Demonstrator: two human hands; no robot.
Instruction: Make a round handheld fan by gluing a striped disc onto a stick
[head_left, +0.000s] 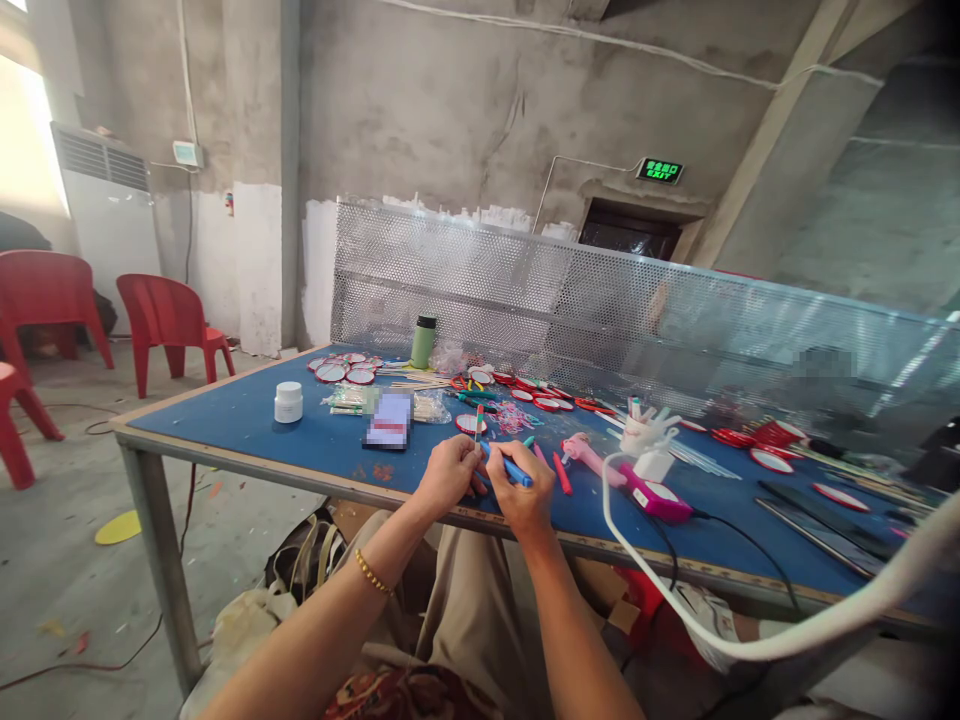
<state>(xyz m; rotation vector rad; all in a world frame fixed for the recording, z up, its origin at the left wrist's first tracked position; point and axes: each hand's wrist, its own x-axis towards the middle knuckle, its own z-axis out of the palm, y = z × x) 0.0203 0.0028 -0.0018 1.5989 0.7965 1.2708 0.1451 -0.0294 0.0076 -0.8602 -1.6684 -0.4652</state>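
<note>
My left hand (448, 474) is closed in a pinch round a thin stick with red, white and green bands (478, 423) that points up from my fingers. Curled beside it, my right hand (523, 496) grips a blue pen-like tool (513, 470) whose tip meets the stick. Both hands rest at the near edge of the blue table (247, 415). A round red-rimmed disc (470, 423) lies just behind the stick.
Red-rimmed discs (344, 371), wooden sticks (417, 383), a green bottle (423, 342), a white jar (288, 402), a pink glue gun (591, 457) and a pink device with a cable (655, 497) lie on the table. A perforated metal screen (600, 310) backs it. Red chairs (171, 322) stand left.
</note>
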